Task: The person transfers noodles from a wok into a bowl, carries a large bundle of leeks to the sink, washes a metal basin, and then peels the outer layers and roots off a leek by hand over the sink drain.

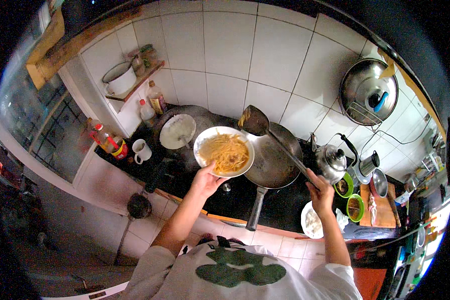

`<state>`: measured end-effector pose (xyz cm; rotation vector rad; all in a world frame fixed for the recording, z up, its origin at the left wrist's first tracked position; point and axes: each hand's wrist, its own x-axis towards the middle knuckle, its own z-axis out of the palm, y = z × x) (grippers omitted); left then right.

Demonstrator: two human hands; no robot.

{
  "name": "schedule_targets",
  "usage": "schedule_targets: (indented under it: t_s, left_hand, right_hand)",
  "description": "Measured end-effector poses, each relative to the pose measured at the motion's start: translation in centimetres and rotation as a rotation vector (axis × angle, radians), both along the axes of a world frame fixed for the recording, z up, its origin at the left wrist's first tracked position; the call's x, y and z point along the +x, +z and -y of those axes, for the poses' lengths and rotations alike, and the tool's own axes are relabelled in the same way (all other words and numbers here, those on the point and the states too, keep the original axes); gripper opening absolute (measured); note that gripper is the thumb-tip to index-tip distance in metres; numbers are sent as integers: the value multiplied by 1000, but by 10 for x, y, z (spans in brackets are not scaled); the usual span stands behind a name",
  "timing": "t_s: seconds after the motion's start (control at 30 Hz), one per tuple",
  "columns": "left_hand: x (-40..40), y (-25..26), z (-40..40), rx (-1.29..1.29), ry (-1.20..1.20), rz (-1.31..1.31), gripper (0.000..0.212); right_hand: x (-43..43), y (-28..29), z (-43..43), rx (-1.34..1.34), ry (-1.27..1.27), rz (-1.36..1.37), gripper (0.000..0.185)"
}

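Observation:
My left hand (207, 182) grips the near rim of a white bowl (197, 144), with the thumb over its edge. Yellow shredded food (227, 153), cut in thin strips, fills the bowl. In my right hand (320, 192) is the long handle of a metal wok spatula (255, 122). Its blade is raised at the bowl's far right side, with some yellow strips clinging to it. Below the spatula a steel wok (273, 168) sits on the black stove, its handle (256, 212) towards me. Only a thin brownish film shows inside the wok.
Left of the bowl, a second wok (206, 119) holds a white bowl (177, 131). A white mug (141, 150) and several bottles (110, 140) stand farther left. To the right are a steel kettle (330, 161), green bowls (355, 207), a cutting board (382, 210) and a white bowl (312, 221).

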<state>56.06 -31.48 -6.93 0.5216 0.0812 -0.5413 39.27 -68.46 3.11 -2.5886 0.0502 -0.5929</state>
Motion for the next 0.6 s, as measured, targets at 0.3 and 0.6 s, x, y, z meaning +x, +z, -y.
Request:
schedule_targets:
  t_s: [0.3, 0.6]
  left_hand:
    - [10, 23, 10, -92, -92, 39, 51]
    - [8, 64, -56, -121, -148, 110, 59]
  right_hand:
    - [-41, 52, -42, -365, -85, 299, 56]
    - [27, -54, -78, 485, -144, -302, 52]
